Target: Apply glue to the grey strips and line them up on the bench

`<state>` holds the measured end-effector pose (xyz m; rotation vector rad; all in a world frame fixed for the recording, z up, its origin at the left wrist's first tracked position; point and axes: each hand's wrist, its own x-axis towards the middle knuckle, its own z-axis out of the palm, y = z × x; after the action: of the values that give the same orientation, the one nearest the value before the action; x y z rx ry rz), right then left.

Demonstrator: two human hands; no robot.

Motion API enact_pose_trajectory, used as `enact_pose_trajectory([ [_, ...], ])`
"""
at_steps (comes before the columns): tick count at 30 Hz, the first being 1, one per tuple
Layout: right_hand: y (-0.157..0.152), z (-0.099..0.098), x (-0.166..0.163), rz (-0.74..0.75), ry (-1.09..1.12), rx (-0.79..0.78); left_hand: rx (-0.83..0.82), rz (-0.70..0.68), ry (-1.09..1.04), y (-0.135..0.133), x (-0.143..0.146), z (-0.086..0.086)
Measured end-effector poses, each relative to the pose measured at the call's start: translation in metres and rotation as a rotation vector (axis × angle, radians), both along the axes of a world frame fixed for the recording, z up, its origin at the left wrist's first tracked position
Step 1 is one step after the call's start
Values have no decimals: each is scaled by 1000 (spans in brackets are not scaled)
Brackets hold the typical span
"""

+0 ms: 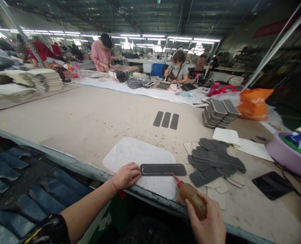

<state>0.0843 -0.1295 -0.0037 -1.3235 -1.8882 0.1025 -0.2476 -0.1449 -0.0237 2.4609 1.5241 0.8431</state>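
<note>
A long dark grey strip with rounded corners (163,170) lies across a white sheet (140,152) near the table's front edge. A thin pale line of glue runs along the strip's margin. My left hand (127,175) is closed at the strip's left end, fingertips on it. In my right hand (208,217) is a brownish squeeze glue bottle (192,200), tilted so that its red nozzle tip meets the strip's lower edge right of the middle. To the right sits a loose pile of dark grey pieces (214,157), with pale ones under it.
Three short dark strips (166,119) lie farther back. Stacked pieces (218,113), an orange bag (256,105), a purple basin (282,152) and a black phone-like slab (272,184) occupy the right. Pale stacks (46,79) stand far left. Two people work across the table.
</note>
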Motion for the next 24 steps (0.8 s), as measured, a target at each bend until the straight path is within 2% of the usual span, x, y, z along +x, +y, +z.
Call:
enact_pose_trajectory([
  [4,6,1,21,-129,-46,34,4,4,-5,0,2,0],
  [8,7,7,22,-155,-34,68,12,3,-12,0,2,0],
  [11,3,11,4,-52,47,79,4,-19,-15,0,2,1],
  [17,-9,4,-50,284,109,-67,-21,-26,-3,1,1,0],
  [20,-9,-1,-59,318,88,-88,-30,-24,6,1,2,-1],
  [24,2,-5,-38,232,61,-64,-37,-21,-2,1,3,0],
])
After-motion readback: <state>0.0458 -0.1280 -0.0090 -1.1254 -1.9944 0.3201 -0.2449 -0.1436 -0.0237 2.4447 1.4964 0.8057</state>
